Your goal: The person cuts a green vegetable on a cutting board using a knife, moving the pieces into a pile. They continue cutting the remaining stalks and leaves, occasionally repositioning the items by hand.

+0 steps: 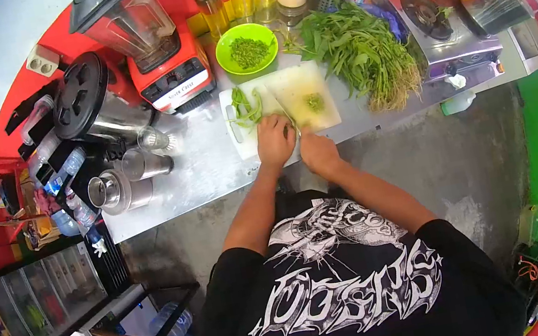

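Note:
A white cutting board (263, 93) lies on the metal table. Green pods or stems (246, 107) rest on its left part, and a small heap of chopped green pieces (314, 102) on its right part. My right hand (319, 153) is closed round the handle of a knife (287, 109), whose blade points away from me over the board. Just left of the blade, my left hand (276, 139) has its fingers curled down on the board; what they press on is hidden. Behind the board stands a lime-green bowl (229, 64) with chopped greens inside.
A large bunch of leafy greens (359, 44) lies right of the board, beside a gas stove (460, 50). At the left stand a red blender (172, 77) and metal cups (136, 164). Oil bottles (211, 10) line the back wall.

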Tool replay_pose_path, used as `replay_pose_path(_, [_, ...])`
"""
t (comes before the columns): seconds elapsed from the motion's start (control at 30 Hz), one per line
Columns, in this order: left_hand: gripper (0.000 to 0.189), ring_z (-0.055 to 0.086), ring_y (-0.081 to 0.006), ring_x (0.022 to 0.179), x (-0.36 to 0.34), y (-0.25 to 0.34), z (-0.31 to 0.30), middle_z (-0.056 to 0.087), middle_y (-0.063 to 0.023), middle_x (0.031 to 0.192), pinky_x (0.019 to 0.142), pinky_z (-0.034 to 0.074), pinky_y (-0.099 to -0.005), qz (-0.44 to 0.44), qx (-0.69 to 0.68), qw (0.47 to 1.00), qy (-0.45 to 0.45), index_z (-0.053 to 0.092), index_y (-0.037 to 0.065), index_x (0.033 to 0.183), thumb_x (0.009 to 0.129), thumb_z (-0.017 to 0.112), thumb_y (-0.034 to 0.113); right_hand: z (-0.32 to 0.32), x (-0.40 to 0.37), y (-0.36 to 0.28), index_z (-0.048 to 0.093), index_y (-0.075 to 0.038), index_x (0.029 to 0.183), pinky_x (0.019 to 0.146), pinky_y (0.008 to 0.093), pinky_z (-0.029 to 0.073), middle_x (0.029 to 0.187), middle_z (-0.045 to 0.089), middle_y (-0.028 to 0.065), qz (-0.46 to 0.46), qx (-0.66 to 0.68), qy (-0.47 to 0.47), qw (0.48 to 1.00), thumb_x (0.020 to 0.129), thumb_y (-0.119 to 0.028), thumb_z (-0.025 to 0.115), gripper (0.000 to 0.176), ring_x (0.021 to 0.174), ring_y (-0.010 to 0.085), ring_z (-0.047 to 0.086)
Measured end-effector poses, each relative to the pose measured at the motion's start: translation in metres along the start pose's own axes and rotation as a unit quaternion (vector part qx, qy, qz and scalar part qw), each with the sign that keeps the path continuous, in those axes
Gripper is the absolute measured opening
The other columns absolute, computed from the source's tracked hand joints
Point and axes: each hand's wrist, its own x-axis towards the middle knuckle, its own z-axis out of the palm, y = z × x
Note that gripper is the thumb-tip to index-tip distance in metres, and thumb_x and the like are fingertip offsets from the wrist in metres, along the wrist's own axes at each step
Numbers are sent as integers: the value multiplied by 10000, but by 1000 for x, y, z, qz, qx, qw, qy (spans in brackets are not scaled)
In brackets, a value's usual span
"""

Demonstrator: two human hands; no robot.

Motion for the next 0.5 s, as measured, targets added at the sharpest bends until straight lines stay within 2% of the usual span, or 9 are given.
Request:
replay_pose_path(0.17, [164, 549, -379, 979, 2, 3, -4, 612, -145, 983, 879, 437, -479, -6, -6, 1000, -5, 626, 52, 966, 808, 662, 78, -13, -1, 2, 521, 68, 1130, 789, 514, 576, 999, 716, 287, -73, -54, -3, 996, 945, -130, 494, 272, 910, 424, 724])
replay_pose_path(0.33, [154, 536, -376, 988, -1, -4, 1, 599, -147, 993, 878, 431, -481, -6, 6, 1000, -19, 611, 59, 955, 813, 659, 93, -3, -8, -6, 541, 61, 1108, 788, 501, 581, 970, 720, 266, 26, -9, 14, 1000, 877, -94, 595, 283, 926, 417, 725])
replay_pose_path(0.37, [154, 536, -376, 988, -2, -6, 2, 599, -147, 993, 878, 431, -481, -6, 7, 1000, -19, 611, 59, 955, 813, 659, 93, -3, -6, -4, 541, 61, 1108, 788, 501, 581, 970, 720, 266, 25, -8, 14, 1000, 877, -94, 595, 283, 926, 417, 725])
replay_pose_path(0.43, [143, 530, -377, 974, -2, -2, -1, 590, -148, 975, 867, 430, -480, 7, 6, 1000, -9, 604, 56, 942, 816, 658, 95, -12, -6, -3, 525, 63, 1135, 810, 504, 578, 994, 714, 286, -56, -20, 22, 998, 885, -85, 577, 295, 932, 429, 723])
replay_pose_path(0.5, [137, 531, -378, 966, -2, 1, -2, 589, -150, 964, 864, 431, -479, 5, 1, 1000, -4, 605, 53, 937, 817, 658, 92, -22, -5, -6, 519, 65, 1145, 823, 507, 574, 1007, 710, 296, -44, -26, -5, 999, 901, -95, 555, 294, 932, 434, 721])
